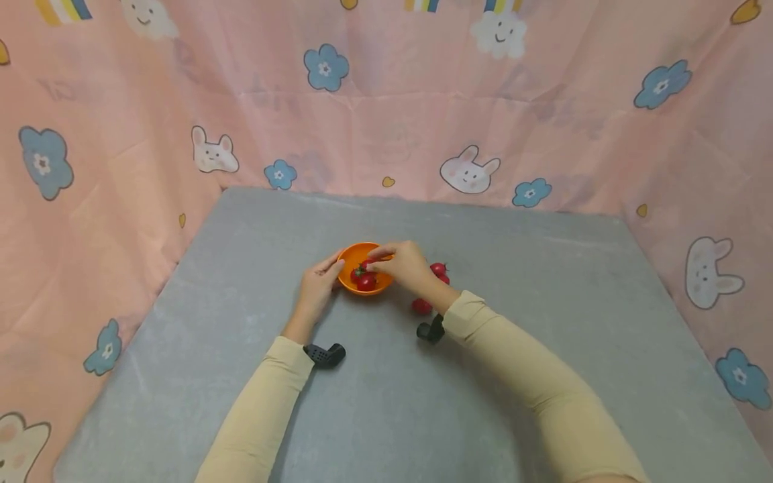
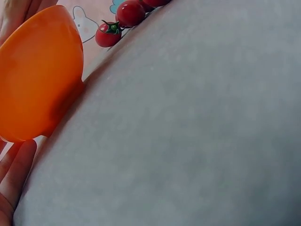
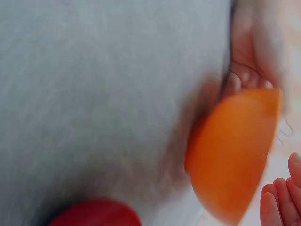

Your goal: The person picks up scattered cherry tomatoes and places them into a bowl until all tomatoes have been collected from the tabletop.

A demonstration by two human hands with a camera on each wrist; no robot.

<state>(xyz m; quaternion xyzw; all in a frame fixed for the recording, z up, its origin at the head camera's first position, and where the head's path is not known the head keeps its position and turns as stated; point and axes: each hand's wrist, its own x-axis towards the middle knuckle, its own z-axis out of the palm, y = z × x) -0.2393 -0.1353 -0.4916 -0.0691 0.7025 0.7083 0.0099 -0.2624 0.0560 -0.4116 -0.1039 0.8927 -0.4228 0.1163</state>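
Observation:
An orange bowl (image 1: 355, 253) stands on the grey table with several small red tomatoes (image 1: 366, 282) inside, at least one with a green stem. My left hand (image 1: 315, 287) holds the bowl's left side, thumb at the rim and fingers against the outer wall. Over the bowl's right side reaches my right hand (image 1: 406, 263), its fingertips close above the tomatoes. In the right wrist view the fingers (image 3: 282, 200) are loosely bent above the rim, with a gap to the thumb and no tomato showing between them.
More tomatoes lie on the table right of the bowl: one (image 1: 421, 306) below my right wrist, others (image 1: 439, 269) beyond it, partly hidden by the hand. A black wrist camera (image 1: 326, 355) sits on each sleeve cuff. A pink patterned curtain (image 1: 386, 121) surrounds the table's back and sides.

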